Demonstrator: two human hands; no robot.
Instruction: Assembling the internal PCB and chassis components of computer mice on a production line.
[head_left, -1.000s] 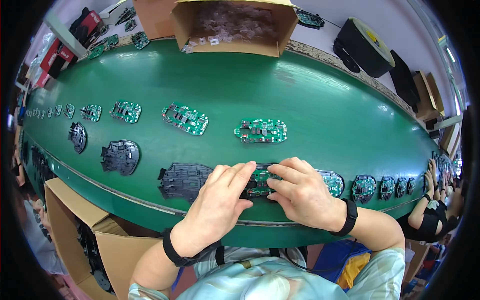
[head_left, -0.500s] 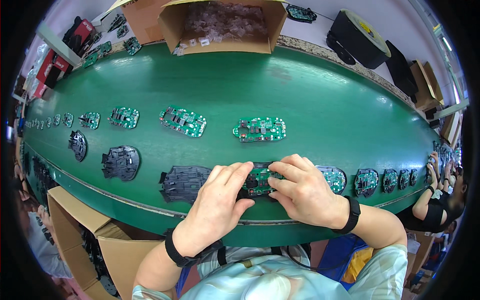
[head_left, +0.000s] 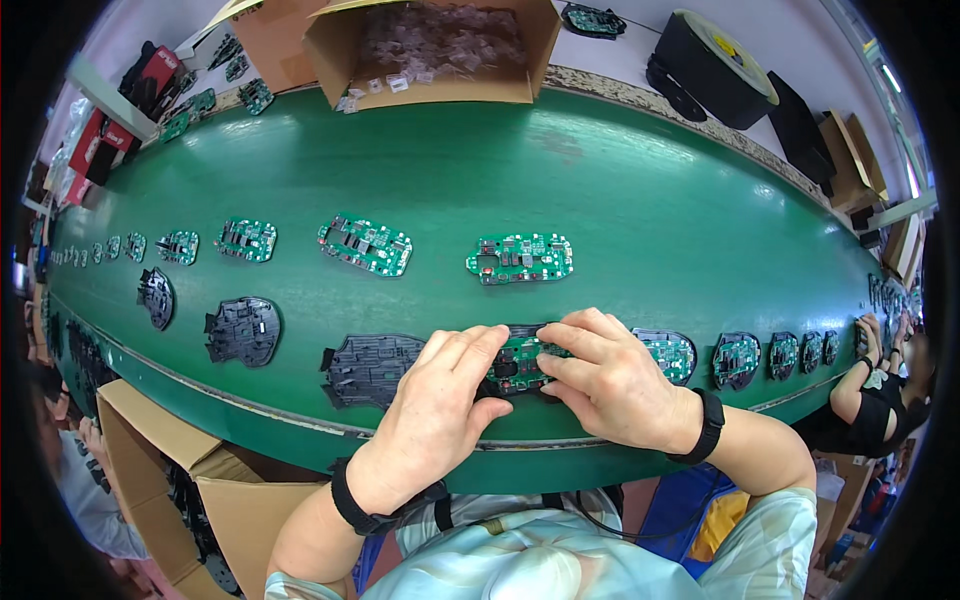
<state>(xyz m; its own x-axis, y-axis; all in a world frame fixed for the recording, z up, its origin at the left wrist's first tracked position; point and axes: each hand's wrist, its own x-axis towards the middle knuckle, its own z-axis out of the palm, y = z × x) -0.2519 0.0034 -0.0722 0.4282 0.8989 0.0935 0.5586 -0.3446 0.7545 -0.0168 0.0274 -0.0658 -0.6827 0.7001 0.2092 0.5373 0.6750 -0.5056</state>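
Hands pressing a green board into a black shell on the green belt.

Left hand [head_left: 432, 405] & right hand [head_left: 605, 385] both press down w/ fingers bent on the green board [head_left: 518, 358], which sits in a black shell [head_left: 508, 385] at the near edge of the belt [head_left: 620, 200]. An empty black shell [head_left: 368, 368] lies just left of it; a loose board [head_left: 520, 258] lies farther up the belt. Board looks light, stiff, thin, prob. easy to break, so best held by its edges, not the tiny parts.
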